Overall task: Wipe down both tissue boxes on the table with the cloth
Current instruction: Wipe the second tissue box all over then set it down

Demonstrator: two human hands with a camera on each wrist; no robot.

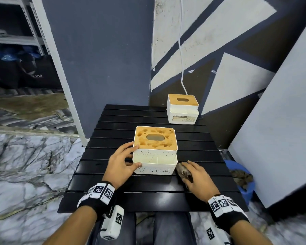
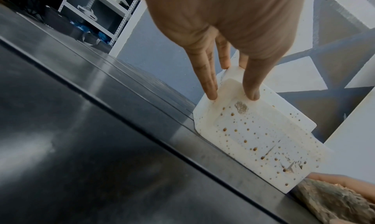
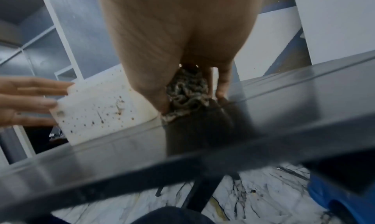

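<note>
Cloth (image 1: 184,173) sits bunched under the right hand (image 1: 198,179), gripped on the table (image 1: 99,186) just right of the near box (image 1: 155,151); left hand (image 1: 121,165), fingers straight, should brace while wiping its spattered front.

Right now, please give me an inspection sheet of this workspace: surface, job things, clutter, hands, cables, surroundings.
Surface: black slatted table, glossy.
Job's things: near tissue box, white body speckled with brown spots, wooden lid blotched; far tissue box at the back right, looks clean; dirty cloth on the table beside the near box.
Clutter: nothing seen on the table.
Hands: left hand steadies the near box's left side, fingers straight; right hand lies over the cloth, grip not clear.
Cables: white cable hangs down the wall behind the far box.
Surroundings: blue bucket on the floor, right; metal shelf, left; marble-pattern floor.
</note>
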